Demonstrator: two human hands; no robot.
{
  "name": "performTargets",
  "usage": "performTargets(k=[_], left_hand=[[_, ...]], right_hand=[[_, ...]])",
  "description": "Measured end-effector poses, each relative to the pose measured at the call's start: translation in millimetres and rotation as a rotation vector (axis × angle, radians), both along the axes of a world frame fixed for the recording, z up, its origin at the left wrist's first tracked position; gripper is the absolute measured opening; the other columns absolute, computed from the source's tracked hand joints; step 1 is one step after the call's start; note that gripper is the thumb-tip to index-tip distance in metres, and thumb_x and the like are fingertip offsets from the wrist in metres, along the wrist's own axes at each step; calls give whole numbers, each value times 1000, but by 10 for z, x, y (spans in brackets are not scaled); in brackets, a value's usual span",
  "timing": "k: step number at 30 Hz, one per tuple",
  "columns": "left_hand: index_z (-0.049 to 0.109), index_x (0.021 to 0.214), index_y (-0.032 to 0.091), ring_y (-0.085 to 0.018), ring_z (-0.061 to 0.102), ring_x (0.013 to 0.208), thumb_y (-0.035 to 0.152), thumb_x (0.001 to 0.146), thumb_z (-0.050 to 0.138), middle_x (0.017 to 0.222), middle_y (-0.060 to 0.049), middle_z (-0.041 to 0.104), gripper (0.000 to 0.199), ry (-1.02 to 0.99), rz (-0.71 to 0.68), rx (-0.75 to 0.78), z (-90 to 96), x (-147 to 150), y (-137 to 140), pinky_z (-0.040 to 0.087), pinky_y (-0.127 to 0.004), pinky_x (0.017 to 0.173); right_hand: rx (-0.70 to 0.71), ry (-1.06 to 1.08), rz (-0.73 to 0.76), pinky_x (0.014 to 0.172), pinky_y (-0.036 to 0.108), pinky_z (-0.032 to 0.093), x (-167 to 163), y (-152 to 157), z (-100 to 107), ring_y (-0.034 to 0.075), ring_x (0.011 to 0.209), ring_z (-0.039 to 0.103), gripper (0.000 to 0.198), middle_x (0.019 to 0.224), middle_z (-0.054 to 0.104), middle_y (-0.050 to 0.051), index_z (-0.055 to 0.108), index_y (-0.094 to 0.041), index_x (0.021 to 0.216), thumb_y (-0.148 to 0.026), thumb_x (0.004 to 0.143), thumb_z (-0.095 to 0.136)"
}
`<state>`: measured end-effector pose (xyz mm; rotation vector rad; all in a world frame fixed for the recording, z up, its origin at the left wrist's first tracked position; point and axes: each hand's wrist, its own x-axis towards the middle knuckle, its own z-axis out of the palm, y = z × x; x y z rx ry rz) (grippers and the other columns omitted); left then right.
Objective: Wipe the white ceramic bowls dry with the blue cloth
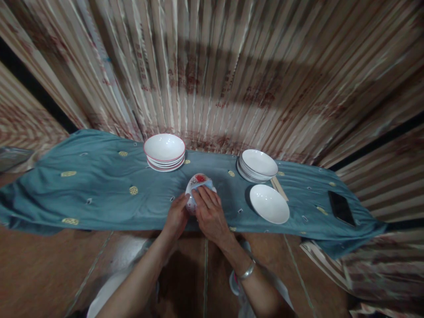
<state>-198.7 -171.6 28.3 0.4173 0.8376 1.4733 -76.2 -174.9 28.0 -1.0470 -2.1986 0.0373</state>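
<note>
Near the front edge of the cloth-covered table, my left hand (178,215) grips the side of a small white bowl (193,182) with a red floral pattern. The fingers of my right hand (212,216), close together, press a light blue cloth (206,183) against the bowl's surface. Much of the bowl is covered by my hands and the cloth, and I cannot tell which way up it is. Right of my hands lies a single white shallow dish (269,204).
A stack of red-rimmed white bowls (164,149) stands at the back left. At the back right is a stack of white dishes (260,164), with pale flat sticks (280,190) beside it. A black phone (342,208) rests on the teal tablecloth (109,190). Pleated curtains (212,79) hang behind.
</note>
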Motion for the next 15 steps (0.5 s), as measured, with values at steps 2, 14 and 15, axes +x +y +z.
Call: performTargets(k=[2,14,15], left_hand=[[72,83,13,-22,68,82,25,62,76,83,-7,75,25,7,-21,-1,-2,1,-7,50,-30,76],[75,73,14,-15,59,57,22,60,74,65,-3,70,16,151,-77,-4,-16,18,-20,46,-26,61],[75,73,13,-15,59,57,22,59,74,64,-3,70,16,143,-76,-2,-18,16,-20,46,-26,61]], right_hand=[[-9,-4,11,111,48,32,3,7,39,25,135,40,48,140,52,13,43,-18,142,-17,94,39],[-45,63,-25,111,44,31,100,123,154,22,136,37,45,143,48,13,43,-16,141,-23,98,34],[-59,77,-24,111,44,31,106,135,156,22,136,37,45,143,48,12,43,-17,141,-24,98,34]])
